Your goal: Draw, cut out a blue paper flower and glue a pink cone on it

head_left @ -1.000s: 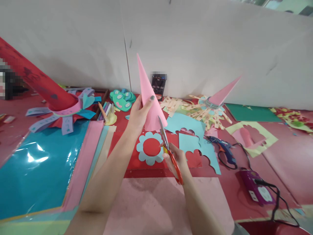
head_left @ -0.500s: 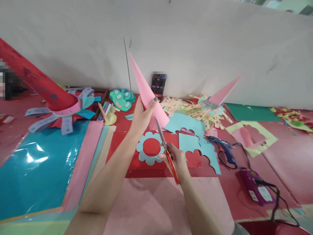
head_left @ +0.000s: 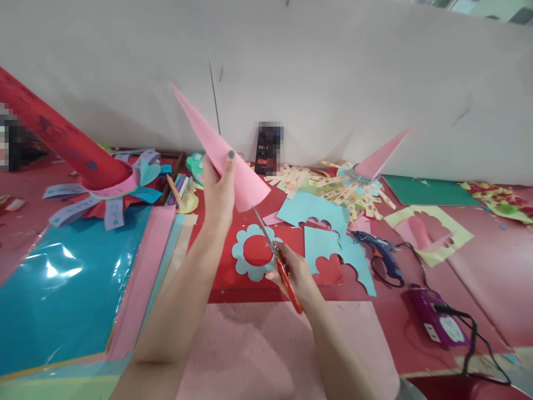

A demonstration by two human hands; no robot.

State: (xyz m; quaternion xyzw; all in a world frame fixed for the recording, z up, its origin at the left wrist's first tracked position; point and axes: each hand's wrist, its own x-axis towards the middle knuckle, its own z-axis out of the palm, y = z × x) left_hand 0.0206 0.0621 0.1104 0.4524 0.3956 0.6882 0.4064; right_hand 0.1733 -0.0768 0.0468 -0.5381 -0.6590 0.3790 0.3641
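Observation:
My left hand (head_left: 220,189) is wrapped round a pink paper cone (head_left: 239,172), which tilts with its tip up to the left and its wide end down to the right. In my right hand (head_left: 293,266) is a pair of scissors (head_left: 284,273) with red handles. The blades look closed and point up and left, their tips close by the cone's lower edge; I cannot tell if they touch it. Below lies a light blue scalloped paper ring (head_left: 239,255) on a red sheet (head_left: 225,280).
Blue paper offcuts (head_left: 316,211) lie right of the scissors, near a glue gun (head_left: 381,253) and a purple power strip (head_left: 437,319). A phone (head_left: 266,147) leans on the wall. Finished-looking cone hats stand left, red (head_left: 83,144), and right, pink (head_left: 381,155).
The left hand has moved left with the cone, tilting it further leftward. The scissors have shifted slightly left, their tips now lower. A small pink paper piece shows on the table.

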